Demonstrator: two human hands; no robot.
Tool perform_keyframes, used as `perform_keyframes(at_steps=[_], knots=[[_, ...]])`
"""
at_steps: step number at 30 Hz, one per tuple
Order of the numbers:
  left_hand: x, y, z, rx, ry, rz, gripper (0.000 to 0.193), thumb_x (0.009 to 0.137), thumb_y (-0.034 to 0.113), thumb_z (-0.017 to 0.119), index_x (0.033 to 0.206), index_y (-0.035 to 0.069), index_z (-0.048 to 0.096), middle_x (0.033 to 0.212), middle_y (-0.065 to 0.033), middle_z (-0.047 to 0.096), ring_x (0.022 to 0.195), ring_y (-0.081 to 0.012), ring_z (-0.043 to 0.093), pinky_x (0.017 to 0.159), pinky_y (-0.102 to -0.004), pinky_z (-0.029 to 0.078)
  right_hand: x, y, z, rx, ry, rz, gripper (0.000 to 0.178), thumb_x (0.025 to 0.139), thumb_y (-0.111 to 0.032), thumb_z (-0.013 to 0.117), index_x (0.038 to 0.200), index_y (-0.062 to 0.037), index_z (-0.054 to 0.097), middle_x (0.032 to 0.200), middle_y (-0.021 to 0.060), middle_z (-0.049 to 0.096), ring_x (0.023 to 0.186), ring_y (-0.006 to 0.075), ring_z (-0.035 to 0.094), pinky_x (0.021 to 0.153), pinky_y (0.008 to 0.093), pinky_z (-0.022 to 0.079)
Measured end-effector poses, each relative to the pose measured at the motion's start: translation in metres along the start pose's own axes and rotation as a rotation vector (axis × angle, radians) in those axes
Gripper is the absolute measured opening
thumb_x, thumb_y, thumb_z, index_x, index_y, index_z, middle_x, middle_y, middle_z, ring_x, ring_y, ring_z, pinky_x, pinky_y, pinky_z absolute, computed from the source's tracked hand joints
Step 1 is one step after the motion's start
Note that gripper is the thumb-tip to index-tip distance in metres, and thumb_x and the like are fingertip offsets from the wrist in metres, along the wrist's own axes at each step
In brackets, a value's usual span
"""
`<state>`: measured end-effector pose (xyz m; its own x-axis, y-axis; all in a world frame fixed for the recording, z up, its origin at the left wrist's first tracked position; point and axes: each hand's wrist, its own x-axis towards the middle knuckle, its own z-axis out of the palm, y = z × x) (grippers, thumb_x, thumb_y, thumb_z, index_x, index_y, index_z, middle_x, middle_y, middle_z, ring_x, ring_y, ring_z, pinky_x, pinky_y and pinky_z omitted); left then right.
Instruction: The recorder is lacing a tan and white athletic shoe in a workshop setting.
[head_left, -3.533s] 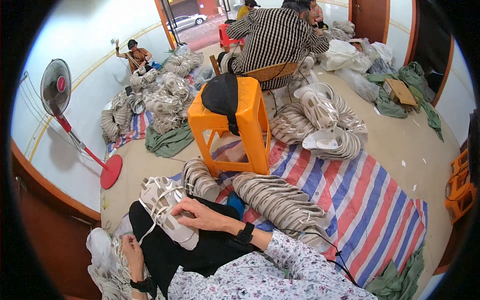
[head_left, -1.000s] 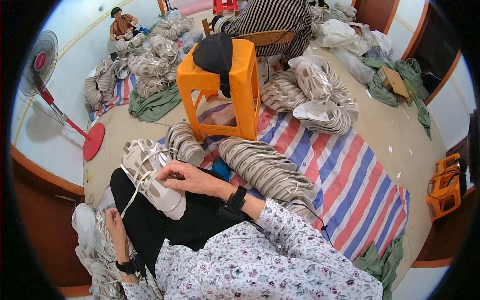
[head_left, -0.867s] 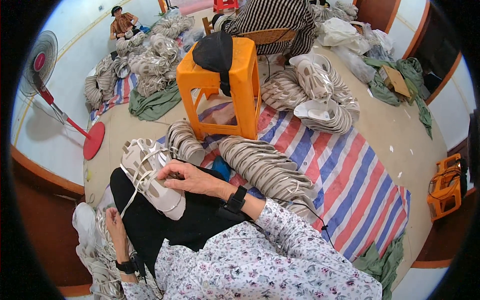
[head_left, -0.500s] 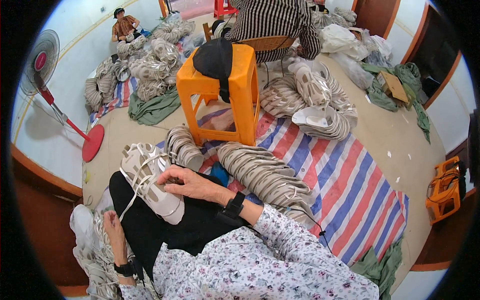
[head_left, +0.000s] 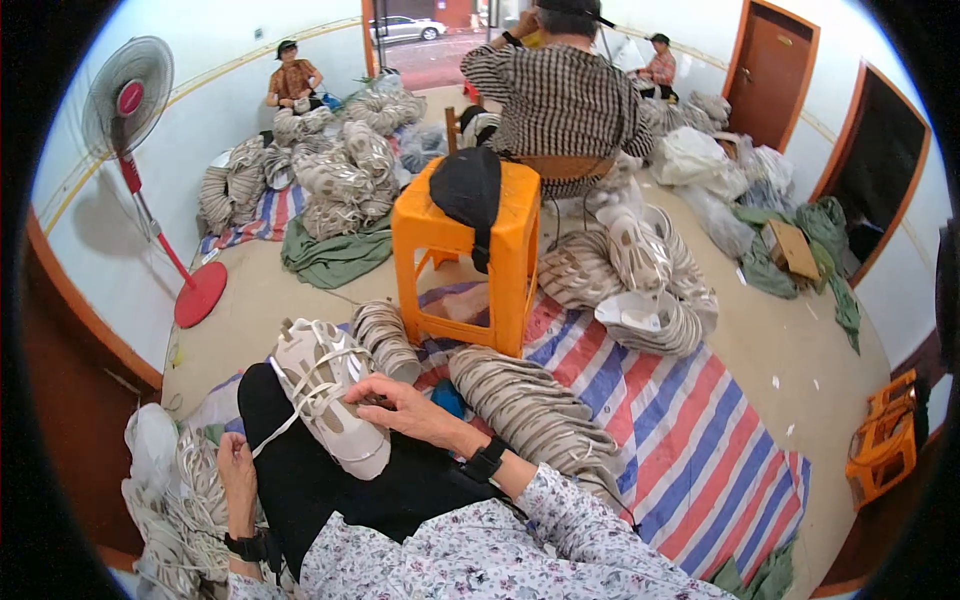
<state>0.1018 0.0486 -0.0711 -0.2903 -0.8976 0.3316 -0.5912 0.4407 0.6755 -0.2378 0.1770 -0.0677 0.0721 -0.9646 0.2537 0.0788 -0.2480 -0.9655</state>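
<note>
A white and beige shoe upper [head_left: 325, 390] lies on my black-trousered lap, toe pointing away from me. My right hand [head_left: 405, 408] rests on its side, fingers pinched on the white lace [head_left: 300, 410] near the eyelets. That lace runs down and left to my left hand [head_left: 236, 468], which grips its end beside my left knee. A black watch sits on each wrist. A heap of laces and uppers [head_left: 175, 510] lies just left of my left hand.
Rows of stacked uppers [head_left: 535, 420] lie on a red, white and blue striped tarp [head_left: 700, 440]. An orange plastic stool [head_left: 470, 260] with a black cap stands ahead. A person in a striped shirt sits behind it. A red standing fan [head_left: 140, 180] is at left.
The view has tilted up a little, showing more of the room. My hands stay on the shoe upper and lace, with the right hand shifting slightly along the eyelets.
</note>
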Motion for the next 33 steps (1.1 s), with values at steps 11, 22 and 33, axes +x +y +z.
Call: perform_keyframes(at_steps=[11,22,33], knots=[[-0.001,0.009,-0.002,-0.103,0.006,-0.044,0.006,0.087,0.004,0.051,0.089,-0.001,0.051,0.078,-0.0098,0.048,0.074,-0.021,0.047,0.071,-0.0321,0.041,0.005,-0.012,0.002,-0.065,-0.007,0.138,0.025,0.098,-0.015,0.057,0.121,-0.0074,0.06,0.118,0.0003,0.052,0.109,0.01,0.05,0.092,0.026,0.043],[-0.002,0.012,0.001,-0.321,-0.08,-0.252,0.003,0.09,0.006,0.053,0.092,0.003,0.051,0.077,-0.0006,0.049,0.06,-0.0073,0.043,0.051,-0.0235,0.036,0.011,-0.007,0.003,0.005,0.079,0.226,0.02,0.098,-0.014,0.058,0.117,-0.0066,0.061,0.107,-0.0032,0.055,0.094,0.0057,0.051,0.079,0.0213,0.043],[0.013,0.032,-0.007,-0.471,-0.205,-0.462,0.003,0.088,0.002,0.052,0.091,0.003,0.052,0.071,0.0012,0.045,0.055,-0.0051,0.043,0.049,-0.0213,0.035,0.023,-0.032,0.001,0.02,0.124,0.525,0.011,0.098,-0.015,0.059,0.105,-0.0072,0.062,0.095,-0.0067,0.056,0.081,0.0016,0.047,0.07,0.0188,0.04]])
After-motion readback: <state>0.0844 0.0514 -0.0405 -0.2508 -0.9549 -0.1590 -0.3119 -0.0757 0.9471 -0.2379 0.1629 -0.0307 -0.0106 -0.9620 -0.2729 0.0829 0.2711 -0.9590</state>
